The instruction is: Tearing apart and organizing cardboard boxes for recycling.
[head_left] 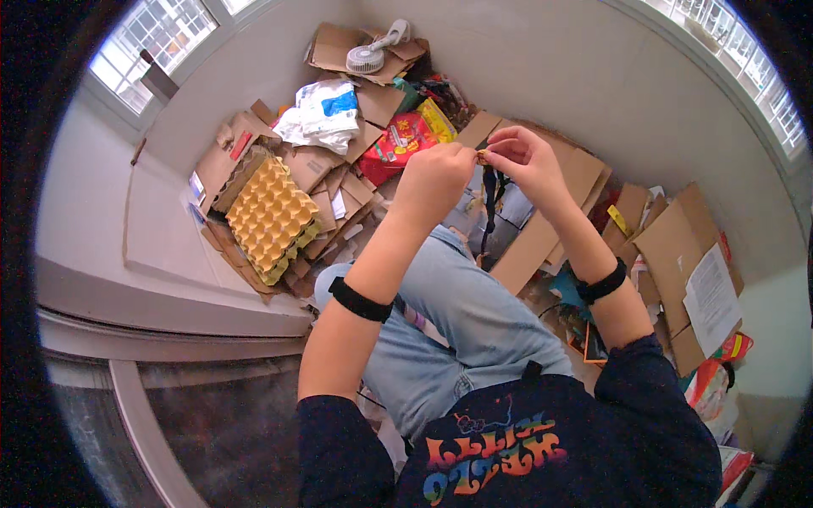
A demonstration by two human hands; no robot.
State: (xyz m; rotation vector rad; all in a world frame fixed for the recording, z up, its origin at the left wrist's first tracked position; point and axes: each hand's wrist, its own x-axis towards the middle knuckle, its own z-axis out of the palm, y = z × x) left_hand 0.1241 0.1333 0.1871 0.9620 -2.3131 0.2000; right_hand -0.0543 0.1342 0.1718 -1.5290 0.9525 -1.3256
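Observation:
Both my hands meet in front of me, raised over the heap of cardboard. The fingers of my left hand (436,176) are curled in and pinch one side of a small yellow-brown piece (483,157). From the other side, the thumb and fingertips of my right hand (532,167) close on the same piece. What it is I cannot make out, as the fingertips cover most of it. Just below it hangs a dark strip (489,201), thin and twisted, like a strap or ribbon. Whether the strip joins the piece is not plain.
Beyond my knees lies an open cardboard box (542,237). To the left, a yellow egg tray (273,216) leans on flattened cardboard. Farther back are a white plastic bag (326,114), a red package (398,144) and a small white fan (368,57). More cardboard (677,241) stands right.

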